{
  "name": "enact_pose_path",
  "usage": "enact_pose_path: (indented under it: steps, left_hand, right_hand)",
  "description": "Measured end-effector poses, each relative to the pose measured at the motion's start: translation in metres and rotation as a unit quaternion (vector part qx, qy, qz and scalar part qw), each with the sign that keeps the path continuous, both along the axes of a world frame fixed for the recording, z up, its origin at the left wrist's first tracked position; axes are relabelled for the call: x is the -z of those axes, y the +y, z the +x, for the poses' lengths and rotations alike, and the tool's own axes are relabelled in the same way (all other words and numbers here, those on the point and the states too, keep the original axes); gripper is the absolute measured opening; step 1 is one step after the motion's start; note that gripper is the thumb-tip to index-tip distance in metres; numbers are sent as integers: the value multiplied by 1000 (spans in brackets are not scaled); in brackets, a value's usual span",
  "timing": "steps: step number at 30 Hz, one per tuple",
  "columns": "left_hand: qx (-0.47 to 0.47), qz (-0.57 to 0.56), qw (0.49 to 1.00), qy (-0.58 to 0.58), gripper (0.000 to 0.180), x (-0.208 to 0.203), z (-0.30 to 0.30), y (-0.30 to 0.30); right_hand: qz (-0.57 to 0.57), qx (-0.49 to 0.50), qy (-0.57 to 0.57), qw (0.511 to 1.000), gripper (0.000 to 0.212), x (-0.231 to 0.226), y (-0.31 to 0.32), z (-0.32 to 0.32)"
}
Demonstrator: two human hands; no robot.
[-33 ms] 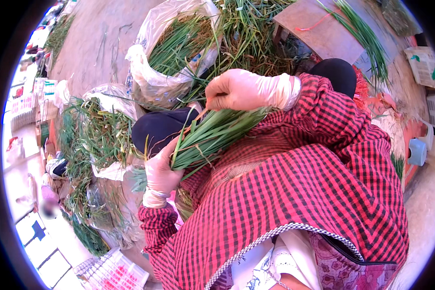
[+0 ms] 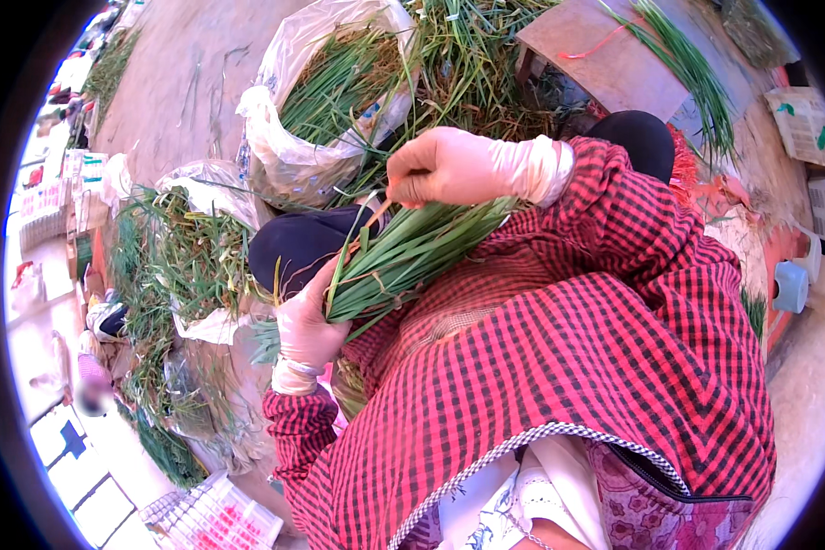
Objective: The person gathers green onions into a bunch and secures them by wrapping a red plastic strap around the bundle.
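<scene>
My left hand, in a thin pale glove, is wrapped round one end of a bunch of green chives. The long flat leaves slant up to the right across my lap. Just above the bunch is my gloved right hand, its fingers pinched together on a thin brownish withered leaf at their tips. A few more dry, yellowish strands stick out of the bunch near my left hand.
A white plastic bag of chives stands ahead, beside a heap of loose greens. More greens lie to the left. A low wooden board at the far right carries a chive bundle. A light-blue container sits at right.
My right hand has shifted very slightly up and to the left, with the withered leaf still at its fingertips. My left hand holds the bunch in the same place.
</scene>
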State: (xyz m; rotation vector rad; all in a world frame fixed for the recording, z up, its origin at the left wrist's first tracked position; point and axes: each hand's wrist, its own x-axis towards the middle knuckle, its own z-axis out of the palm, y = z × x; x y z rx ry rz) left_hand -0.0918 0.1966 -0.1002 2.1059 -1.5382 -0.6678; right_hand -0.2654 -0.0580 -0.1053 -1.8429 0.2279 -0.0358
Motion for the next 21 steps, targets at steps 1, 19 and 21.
enact_pose_path:
  steps: [1,19,21]
  left_hand:
    - [-6,-5,1000,26,61,2,-4,-2]
    - [-139,61,869,470,68,22,-4,14]
    - [-134,68,875,461,69,18,-5,14]
  right_hand:
    - [79,-5,-14,997,24,-7,-3,1]
    - [-39,27,69,996,35,-17,-60,-42]
    - [17,-5,47,999,31,-11,-60,-40]
